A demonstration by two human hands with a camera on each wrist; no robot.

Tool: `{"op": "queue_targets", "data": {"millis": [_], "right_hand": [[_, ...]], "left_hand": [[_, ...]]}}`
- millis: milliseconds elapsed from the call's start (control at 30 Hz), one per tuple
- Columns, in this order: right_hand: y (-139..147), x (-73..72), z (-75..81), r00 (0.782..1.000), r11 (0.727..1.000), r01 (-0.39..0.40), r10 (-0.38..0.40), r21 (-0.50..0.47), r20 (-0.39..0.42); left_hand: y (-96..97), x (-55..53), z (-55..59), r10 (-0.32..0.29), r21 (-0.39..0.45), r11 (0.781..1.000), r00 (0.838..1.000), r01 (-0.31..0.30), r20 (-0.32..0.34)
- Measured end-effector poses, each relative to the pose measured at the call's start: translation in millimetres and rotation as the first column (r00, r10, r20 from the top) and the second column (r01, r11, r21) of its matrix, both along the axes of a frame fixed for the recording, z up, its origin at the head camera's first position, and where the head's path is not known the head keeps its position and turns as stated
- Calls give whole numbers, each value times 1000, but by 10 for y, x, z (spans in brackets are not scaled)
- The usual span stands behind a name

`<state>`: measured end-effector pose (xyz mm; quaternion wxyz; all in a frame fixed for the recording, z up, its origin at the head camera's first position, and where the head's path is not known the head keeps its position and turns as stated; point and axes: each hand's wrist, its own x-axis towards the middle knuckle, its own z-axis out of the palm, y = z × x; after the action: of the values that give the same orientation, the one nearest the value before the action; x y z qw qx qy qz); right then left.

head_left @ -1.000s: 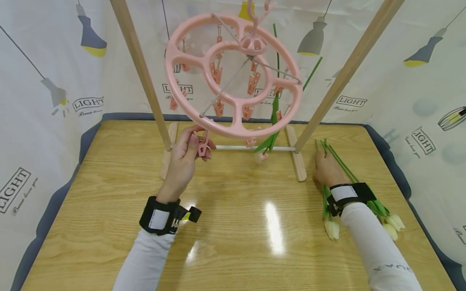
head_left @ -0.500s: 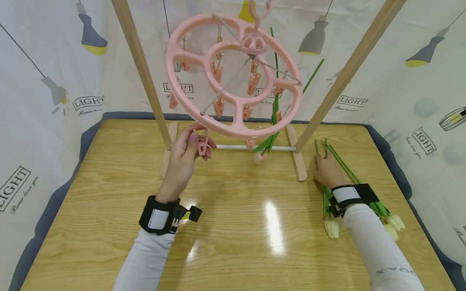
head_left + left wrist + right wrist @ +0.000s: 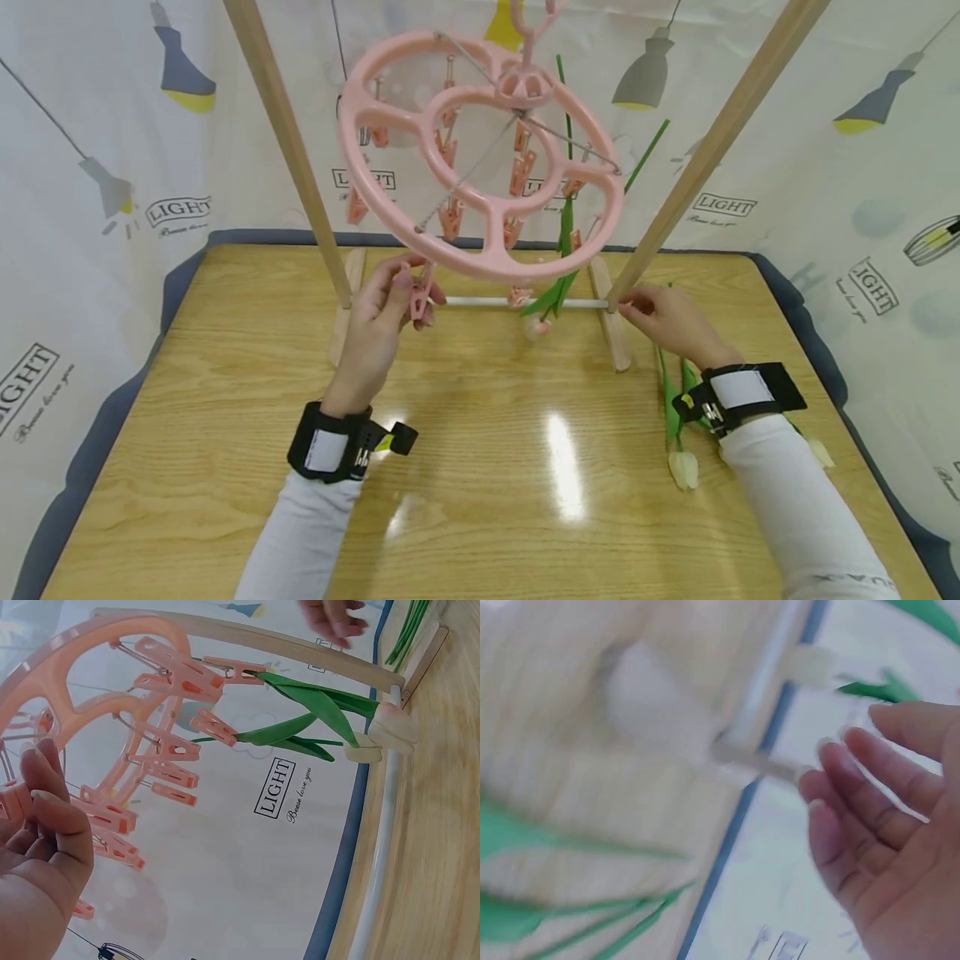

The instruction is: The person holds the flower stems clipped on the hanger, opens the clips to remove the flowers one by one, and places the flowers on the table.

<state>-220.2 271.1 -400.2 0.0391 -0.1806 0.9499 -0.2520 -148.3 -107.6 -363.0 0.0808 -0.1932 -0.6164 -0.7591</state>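
A round pink clip hanger [image 3: 517,268] hangs in the wooden frame, with several pink clothespins dangling from its two rings. My left hand [image 3: 371,329] pinches a pink clothespin [image 3: 420,305] under the front left rim between thumb and fingers. Two pale tulips [image 3: 394,726] hang head down from clothespins, as the left wrist view shows. My right hand [image 3: 675,325] is beside the frame's right post, fingers loosely bent; the right wrist view shows nothing in them. Below it, white tulips [image 3: 683,470] with green stems lie on the table, partly covered by the right forearm.
Two wooden posts stand left and right of the hanger; the right post [image 3: 708,158] is close to my right fingertips. A white rod [image 3: 480,302] joins their wooden feet low over the table [image 3: 480,500]. A printed cloth [image 3: 150,275] walls in the back and sides.
My right hand has lifted off the tulip stems on the table and moved up and left to the right post. The left hand stays on its clothespin.
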Motion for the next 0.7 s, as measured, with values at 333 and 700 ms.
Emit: {"op": "queue_targets", "data": {"millis": [333,700], "right_hand": [[-450,-1,282,963,793,141,28,-592,268],[-778,-37,436,983,594,112,52,-797,177]], "left_hand": [[6,-2,-3,-2,3,1000,1000,2,20],[5,-3,-6,-9,13,1000,1000,9,-4]]}}
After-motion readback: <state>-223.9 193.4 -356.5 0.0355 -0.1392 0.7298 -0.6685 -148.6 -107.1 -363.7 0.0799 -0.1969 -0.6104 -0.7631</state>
